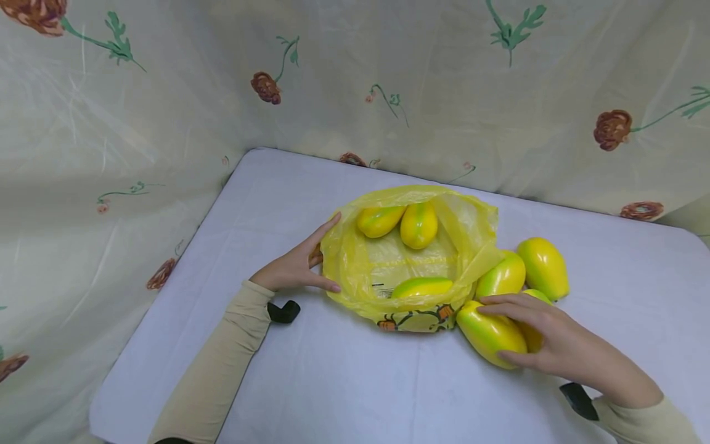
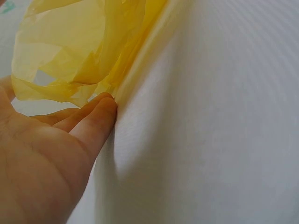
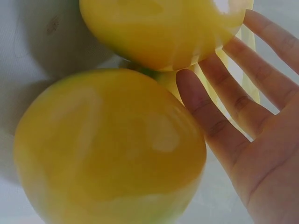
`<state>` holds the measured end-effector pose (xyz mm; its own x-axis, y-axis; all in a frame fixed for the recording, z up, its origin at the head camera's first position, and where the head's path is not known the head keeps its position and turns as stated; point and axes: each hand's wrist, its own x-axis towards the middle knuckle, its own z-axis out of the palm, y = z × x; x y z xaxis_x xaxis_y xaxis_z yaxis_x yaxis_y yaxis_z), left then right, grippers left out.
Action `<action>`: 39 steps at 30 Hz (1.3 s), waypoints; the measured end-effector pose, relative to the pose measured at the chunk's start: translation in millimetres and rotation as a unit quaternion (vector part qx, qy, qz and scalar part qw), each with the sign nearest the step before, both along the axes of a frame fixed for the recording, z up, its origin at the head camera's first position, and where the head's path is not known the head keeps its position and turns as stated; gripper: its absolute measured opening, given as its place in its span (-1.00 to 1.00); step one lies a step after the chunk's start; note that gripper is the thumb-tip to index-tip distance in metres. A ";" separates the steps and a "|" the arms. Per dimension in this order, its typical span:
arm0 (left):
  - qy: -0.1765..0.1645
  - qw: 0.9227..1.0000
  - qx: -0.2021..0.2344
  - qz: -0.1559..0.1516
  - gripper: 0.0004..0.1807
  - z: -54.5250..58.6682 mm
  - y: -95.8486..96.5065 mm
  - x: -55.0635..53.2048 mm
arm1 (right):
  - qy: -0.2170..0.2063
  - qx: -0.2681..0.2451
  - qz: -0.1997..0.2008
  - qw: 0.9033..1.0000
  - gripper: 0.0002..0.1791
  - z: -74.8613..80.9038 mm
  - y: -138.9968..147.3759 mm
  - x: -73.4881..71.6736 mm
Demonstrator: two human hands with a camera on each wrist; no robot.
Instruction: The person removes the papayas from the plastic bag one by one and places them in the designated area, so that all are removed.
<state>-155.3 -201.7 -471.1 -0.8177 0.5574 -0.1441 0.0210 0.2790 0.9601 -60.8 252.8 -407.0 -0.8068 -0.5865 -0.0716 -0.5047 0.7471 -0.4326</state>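
Observation:
A yellow plastic bag (image 1: 413, 316) lies with its mouth wide, and three yellow-green mangoes (image 1: 419, 226) show inside it. My left hand (image 1: 299, 262) touches the bag's left rim with spread fingers and thumb; in the left wrist view its fingertips (image 2: 106, 105) meet the thin plastic. Right of the bag, my right hand (image 1: 546, 333) reaches over the front mango (image 1: 488, 338), fingers along its top and thumb at its lower side. Seen from the right wrist, the fingers (image 3: 238, 98) are mostly straight and touch that mango (image 3: 163, 30), while another mango (image 3: 110, 149) sits nearer the palm.
Behind the right hand lie more loose mangoes (image 1: 542, 268), one of them leaning by the bag's right side. A white cloth (image 1: 355, 382) covers the table. Flowered sheeting (image 1: 444, 92) hangs along the back and left edges.

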 end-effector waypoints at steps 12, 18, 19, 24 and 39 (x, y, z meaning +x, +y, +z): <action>0.000 1.000 0.002 -0.002 0.46 0.1 -0.1 0.5 | 0.017 -0.009 0.011 1.000 -0.25 -0.9 -4.1 1.1; 0.003 1.000 -0.002 0.001 0.45 0.4 0.1 0.1 | -0.008 0.008 0.006 1.000 -0.25 0.5 -5.4 1.3; 0.004 1.000 0.000 0.000 0.45 0.3 0.0 0.0 | -0.007 0.009 0.007 1.000 -0.25 0.5 -5.5 1.1; 0.002 1.000 0.000 0.000 0.44 -0.8 -0.5 -0.4 | 0.012 0.002 0.011 1.000 -0.24 -0.9 -5.7 0.3; -0.002 1.000 0.003 0.000 0.45 -0.3 0.0 -0.7 | 0.033 -0.009 0.011 0.999 -0.27 -3.4 -4.7 -0.6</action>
